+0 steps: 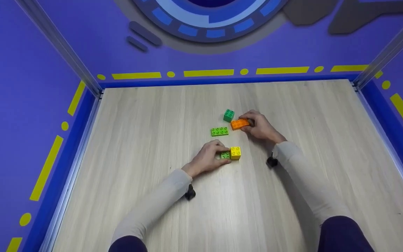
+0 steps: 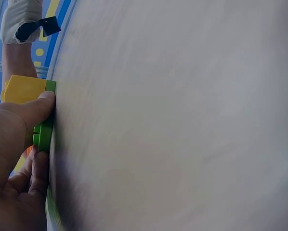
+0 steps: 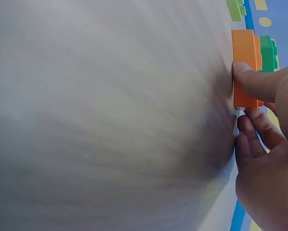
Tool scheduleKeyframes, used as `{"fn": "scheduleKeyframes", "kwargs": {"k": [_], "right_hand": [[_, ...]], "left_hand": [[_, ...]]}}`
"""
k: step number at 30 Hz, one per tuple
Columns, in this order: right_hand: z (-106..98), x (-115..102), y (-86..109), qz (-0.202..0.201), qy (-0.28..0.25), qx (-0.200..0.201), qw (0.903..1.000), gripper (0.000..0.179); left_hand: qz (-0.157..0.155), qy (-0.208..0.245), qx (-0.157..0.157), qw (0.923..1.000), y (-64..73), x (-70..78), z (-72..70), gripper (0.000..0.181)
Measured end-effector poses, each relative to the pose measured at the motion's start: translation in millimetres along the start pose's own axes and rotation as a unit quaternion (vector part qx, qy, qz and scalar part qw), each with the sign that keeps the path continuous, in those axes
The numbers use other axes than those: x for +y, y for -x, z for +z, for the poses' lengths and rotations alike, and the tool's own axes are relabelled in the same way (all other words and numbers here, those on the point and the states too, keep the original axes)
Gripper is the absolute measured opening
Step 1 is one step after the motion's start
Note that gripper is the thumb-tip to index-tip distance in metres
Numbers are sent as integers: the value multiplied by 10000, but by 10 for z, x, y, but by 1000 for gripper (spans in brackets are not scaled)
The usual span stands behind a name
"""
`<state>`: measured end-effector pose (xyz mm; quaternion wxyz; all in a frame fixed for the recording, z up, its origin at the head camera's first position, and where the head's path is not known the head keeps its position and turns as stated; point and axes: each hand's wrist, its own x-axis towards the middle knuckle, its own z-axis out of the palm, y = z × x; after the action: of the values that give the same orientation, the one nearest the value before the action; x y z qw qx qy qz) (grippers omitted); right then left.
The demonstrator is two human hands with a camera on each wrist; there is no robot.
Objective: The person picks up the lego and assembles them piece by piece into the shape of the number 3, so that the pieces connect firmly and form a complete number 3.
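My left hand [image 1: 206,157] grips a thin green brick [image 1: 225,155] between thumb and fingers. A yellow brick [image 1: 235,151] sits on the right end of that green brick; in the left wrist view the green edge shows beneath the yellow brick [image 2: 26,89]. Farther back, my right hand [image 1: 259,126] pinches an orange brick [image 1: 239,124] by its right part, with the thumb on its near side. Just behind the orange brick stands a dark green brick [image 1: 228,115]. A flat lime green brick [image 1: 219,131] lies between the two hands, left of the orange one.
The bricks lie on a light wooden tabletop [image 1: 152,122]. Blue walls with yellow marks [image 1: 208,73] enclose its back and sides, with metal posts [image 1: 61,42] at the corners. A small black device [image 1: 190,192] hangs below the left wrist, another [image 1: 272,161] below the right.
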<state>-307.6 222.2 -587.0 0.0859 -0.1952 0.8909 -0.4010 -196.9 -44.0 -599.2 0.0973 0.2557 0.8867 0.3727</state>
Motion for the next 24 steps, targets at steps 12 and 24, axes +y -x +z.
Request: {"fn": "scheduleKeyframes", "kwargs": {"k": [12,24], "right_hand": [[-35,-47,23,215,-100,8,9997,37],[-36,-75,61,176,-288,44,9994,37]], "left_hand": [[-85,36,-33,10000,-2,19,-11,46],[-147,14,-101,9998,-11,25,-1,47]]}}
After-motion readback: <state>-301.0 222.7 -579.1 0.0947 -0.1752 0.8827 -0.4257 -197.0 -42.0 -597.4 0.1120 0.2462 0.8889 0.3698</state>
